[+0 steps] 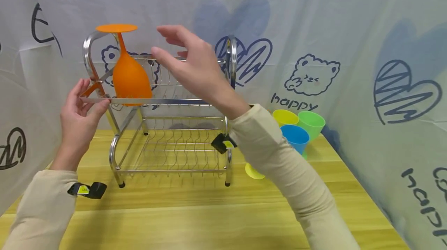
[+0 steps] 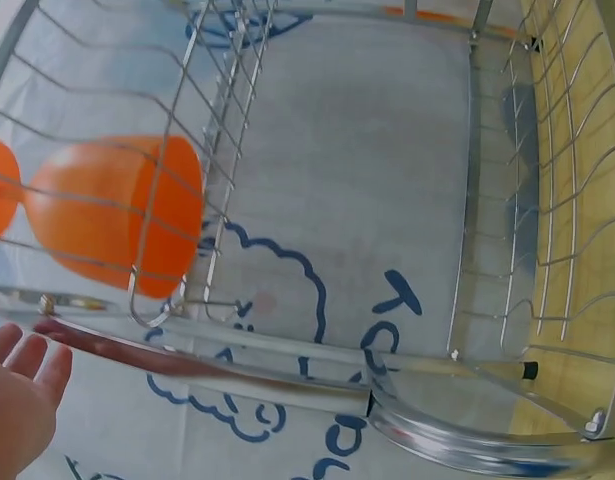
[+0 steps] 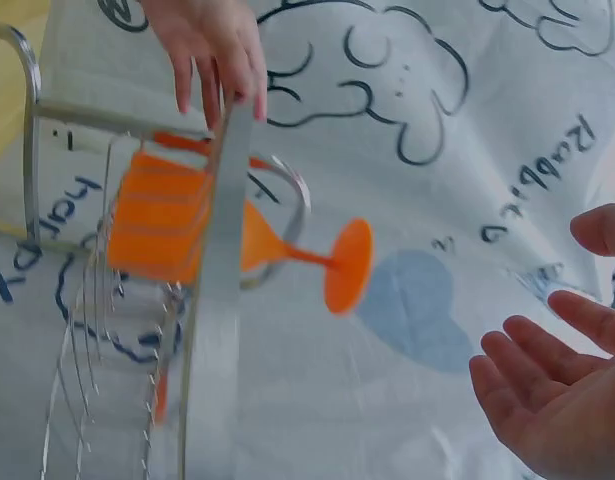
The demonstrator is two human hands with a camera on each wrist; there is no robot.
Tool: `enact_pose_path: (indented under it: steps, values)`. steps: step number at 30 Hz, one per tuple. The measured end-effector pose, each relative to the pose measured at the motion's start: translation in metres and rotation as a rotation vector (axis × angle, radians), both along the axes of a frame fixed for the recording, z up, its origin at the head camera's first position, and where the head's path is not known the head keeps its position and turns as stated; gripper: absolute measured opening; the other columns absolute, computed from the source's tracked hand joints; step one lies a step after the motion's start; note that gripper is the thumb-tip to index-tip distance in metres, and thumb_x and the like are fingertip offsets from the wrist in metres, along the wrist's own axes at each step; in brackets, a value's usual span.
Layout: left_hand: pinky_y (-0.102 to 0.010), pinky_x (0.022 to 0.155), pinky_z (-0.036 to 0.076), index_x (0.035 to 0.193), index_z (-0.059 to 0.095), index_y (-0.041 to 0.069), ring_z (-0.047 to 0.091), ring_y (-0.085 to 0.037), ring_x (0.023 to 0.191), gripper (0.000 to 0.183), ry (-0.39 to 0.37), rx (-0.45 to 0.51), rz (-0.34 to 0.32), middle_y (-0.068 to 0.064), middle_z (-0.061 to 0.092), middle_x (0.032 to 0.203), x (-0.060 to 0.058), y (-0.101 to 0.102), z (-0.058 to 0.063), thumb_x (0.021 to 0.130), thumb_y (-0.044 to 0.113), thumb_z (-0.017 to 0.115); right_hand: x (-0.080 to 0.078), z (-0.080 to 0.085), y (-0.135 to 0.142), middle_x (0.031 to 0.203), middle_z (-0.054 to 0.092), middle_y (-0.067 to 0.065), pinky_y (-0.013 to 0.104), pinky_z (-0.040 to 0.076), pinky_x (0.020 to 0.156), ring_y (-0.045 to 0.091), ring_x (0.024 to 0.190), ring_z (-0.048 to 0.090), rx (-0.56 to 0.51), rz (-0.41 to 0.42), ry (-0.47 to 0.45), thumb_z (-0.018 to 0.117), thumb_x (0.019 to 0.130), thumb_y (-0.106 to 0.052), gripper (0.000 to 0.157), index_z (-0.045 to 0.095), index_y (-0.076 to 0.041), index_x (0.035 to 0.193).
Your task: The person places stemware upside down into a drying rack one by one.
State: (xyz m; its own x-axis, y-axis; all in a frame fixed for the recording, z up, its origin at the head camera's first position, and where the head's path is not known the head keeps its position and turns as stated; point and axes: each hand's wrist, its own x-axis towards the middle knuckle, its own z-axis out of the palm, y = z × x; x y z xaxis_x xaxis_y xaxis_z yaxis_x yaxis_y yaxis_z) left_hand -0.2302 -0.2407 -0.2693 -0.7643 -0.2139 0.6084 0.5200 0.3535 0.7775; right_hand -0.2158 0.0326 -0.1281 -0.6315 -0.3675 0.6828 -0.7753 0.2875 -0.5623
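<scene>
Orange from foot to bowl, the upturned goblet (image 1: 130, 75) is held by the upper tier of the metal rack (image 1: 167, 101), to the left of the right hand (image 1: 195, 61) and just up and to the right of the fingers of the left hand (image 1: 80, 114). Its long axis is near upright, mouth downward and foot (image 1: 116, 28) uppermost; a slight leftward lean is seen at the top in the head view, though whether it is real cannot be told. Nothing is grasped by the right hand: its fingers are parted from the thumb, and the space between them is turned toward the goblet's slim stem, with a clear gap left in the right wrist view. By the left hand, the front left corner of the rack is pinched between thumb and fingers, close beside the bowl, so the goblet is nearer to that hand. Below and to the right of the right hand's fingers, past the sleeve, blue (image 1: 295, 139), yellow (image 1: 285, 118) and green cups (image 1: 310, 124) are grouped on the tabletop (image 1: 209, 219).
</scene>
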Motion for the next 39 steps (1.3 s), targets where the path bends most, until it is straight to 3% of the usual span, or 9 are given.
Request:
enact_pose_path:
  steps: [5, 10, 14, 17, 20, 25, 30, 34, 39]
  values:
    - [-0.019, 0.106, 0.034, 0.149, 0.032, 0.006, 0.039, -0.017, 0.132, 0.065, 0.088, -0.048, 0.042, -0.007, 0.035, 0.152, 0.014, 0.007, -0.001, 0.091, -0.002, 0.06, 0.004, -0.005, 0.041, 0.131, 0.058, 0.008, 0.019, 0.044, 0.094, 0.009, 0.117, 0.052, -0.048, -0.036, 0.036, 0.065, 0.093, -0.011, 0.04, 0.056, 0.0, 0.13]
    - [-0.022, 0.106, 0.036, 0.146, 0.038, 0.004, 0.039, -0.02, 0.133, 0.062, 0.156, -0.072, 0.072, -0.006, 0.037, 0.151, 0.03, 0.013, -0.006, 0.089, -0.01, 0.057, 0.003, -0.026, 0.088, 0.129, 0.058, 0.011, 0.028, 0.046, 0.097, 0.016, 0.118, 0.053, -0.092, -0.129, 0.099, 0.063, 0.093, -0.007, 0.038, 0.056, 0.003, 0.129]
    - [-0.024, 0.106, 0.036, 0.141, 0.043, -0.003, 0.039, -0.021, 0.133, 0.057, 0.232, -0.03, 0.075, -0.009, 0.039, 0.149, 0.04, 0.017, -0.01, 0.086, -0.016, 0.054, -0.001, -0.048, 0.123, 0.131, 0.057, 0.009, 0.033, 0.045, 0.1, 0.019, 0.12, 0.051, -0.092, -0.263, 0.015, 0.063, 0.094, -0.012, 0.038, 0.056, 0.0, 0.13]
    - [-0.024, 0.107, 0.035, 0.135, 0.048, -0.009, 0.04, -0.02, 0.132, 0.05, 0.306, -0.088, 0.064, -0.013, 0.041, 0.147, 0.046, 0.023, -0.015, 0.085, -0.016, 0.053, -0.004, -0.067, 0.148, 0.133, 0.056, 0.008, 0.037, 0.043, 0.102, 0.02, 0.122, 0.05, -0.076, -0.353, -0.068, 0.062, 0.095, -0.016, 0.039, 0.055, -0.002, 0.132]
    - [-0.024, 0.109, 0.032, 0.129, 0.049, -0.014, 0.039, -0.019, 0.133, 0.042, 0.384, -0.216, 0.04, -0.019, 0.043, 0.144, 0.053, 0.031, -0.021, 0.094, 0.006, 0.057, -0.006, -0.084, 0.171, 0.135, 0.054, 0.01, 0.043, 0.042, 0.103, 0.024, 0.124, 0.048, -0.048, -0.423, -0.121, 0.062, 0.096, -0.02, 0.043, 0.053, -0.003, 0.134]
    - [-0.025, 0.11, 0.03, 0.123, 0.054, -0.016, 0.039, -0.018, 0.133, 0.07, 0.451, -0.354, -0.012, -0.027, 0.047, 0.137, 0.055, 0.043, -0.033, 0.095, 0.049, 0.055, -0.008, -0.109, 0.202, 0.14, 0.049, 0.014, 0.05, 0.038, 0.105, 0.031, 0.128, 0.043, 0.004, -0.513, -0.199, 0.062, 0.096, -0.024, 0.05, 0.049, -0.001, 0.138]
    - [-0.027, 0.11, 0.031, 0.123, 0.054, -0.014, 0.041, -0.02, 0.132, 0.066, 0.482, -0.428, -0.112, -0.026, 0.048, 0.136, 0.046, 0.052, -0.054, 0.095, 0.046, 0.056, -0.007, -0.13, 0.229, 0.145, 0.043, 0.017, 0.055, 0.034, 0.106, 0.036, 0.132, 0.036, 0.046, -0.549, -0.27, 0.062, 0.095, -0.026, 0.056, 0.044, -0.001, 0.141]
    - [-0.024, 0.11, 0.029, 0.131, 0.053, -0.006, 0.038, -0.019, 0.134, 0.063, 0.421, -0.48, -0.202, -0.019, 0.045, 0.142, 0.044, 0.063, -0.07, 0.095, 0.046, 0.055, -0.007, -0.144, 0.249, 0.148, 0.038, 0.019, 0.058, 0.033, 0.106, 0.04, 0.135, 0.033, 0.082, -0.573, -0.313, 0.063, 0.094, -0.03, 0.062, 0.041, -0.002, 0.144]
    - [-0.022, 0.11, 0.026, 0.138, 0.05, 0.001, 0.036, -0.022, 0.135, 0.06, 0.347, -0.507, -0.276, -0.016, 0.043, 0.145, 0.047, 0.073, -0.08, 0.094, 0.041, 0.06, -0.009, -0.163, 0.268, 0.151, 0.03, 0.025, 0.06, 0.031, 0.106, 0.044, 0.136, 0.028, 0.14, -0.58, -0.373, 0.066, 0.092, -0.035, 0.074, 0.033, 0.0, 0.148]
